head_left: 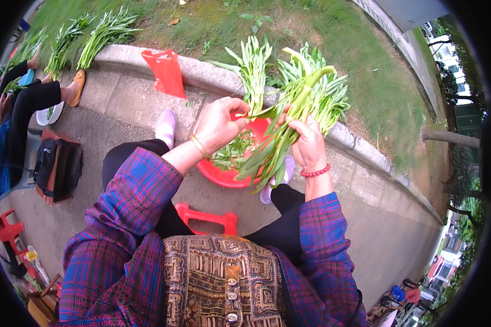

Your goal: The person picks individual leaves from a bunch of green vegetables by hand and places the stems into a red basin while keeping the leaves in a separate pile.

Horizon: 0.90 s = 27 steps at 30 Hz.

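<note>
My right hand (309,144) is closed round a bunch of leafy green vegetables (259,158), whose stems point up and away while the leaves hang down. The thumb and fingers of my left hand (219,122) pinch the tip of a long leaf (264,113) that stretches across from the bunch. Below both hands a red plastic basin (223,179) stands on the pavement, with loose green leaves (233,152) inside. The hanging bunch covers part of its right side.
More greens (255,68) lie along the stone curb (196,71), beside a red plastic bag (166,73). A red stool (204,218) stands between my legs. At left, a seated person (33,98) has a white bowl (50,113) nearby; a black bag (52,166) rests closer.
</note>
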Tool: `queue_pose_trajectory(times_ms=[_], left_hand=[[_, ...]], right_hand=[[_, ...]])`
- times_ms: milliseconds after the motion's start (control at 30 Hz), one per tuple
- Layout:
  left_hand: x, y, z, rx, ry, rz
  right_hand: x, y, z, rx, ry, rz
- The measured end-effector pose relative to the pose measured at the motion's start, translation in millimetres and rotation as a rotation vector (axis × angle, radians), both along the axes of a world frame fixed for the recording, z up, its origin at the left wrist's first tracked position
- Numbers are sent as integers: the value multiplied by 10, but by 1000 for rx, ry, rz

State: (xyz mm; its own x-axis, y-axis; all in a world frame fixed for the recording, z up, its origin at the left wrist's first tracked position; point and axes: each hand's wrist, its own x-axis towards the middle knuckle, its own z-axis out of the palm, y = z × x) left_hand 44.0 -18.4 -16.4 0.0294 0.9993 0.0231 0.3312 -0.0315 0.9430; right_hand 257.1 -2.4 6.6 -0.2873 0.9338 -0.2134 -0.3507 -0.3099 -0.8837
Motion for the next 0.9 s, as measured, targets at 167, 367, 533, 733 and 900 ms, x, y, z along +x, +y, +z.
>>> queue_pose_trajectory(times_ms=[167, 367, 533, 733, 900], left_hand=[[47, 8, 17, -104, -342, -138], [147, -36, -49, -127, -433, -211], [129, -18, -145, -245, -473, -167], [190, 16, -273, -87, -459, -39], [222, 31, -274, -8, -361, 0]], right_hand=[[24, 25, -41, -5, 72, -34], [-112, -20, -70, 24, -30, -38], [-102, -16, -61, 8, -29, -36], [-147, -49, 94, -25, 111, -15], [-178, -22, 29, -117, 147, -148]])
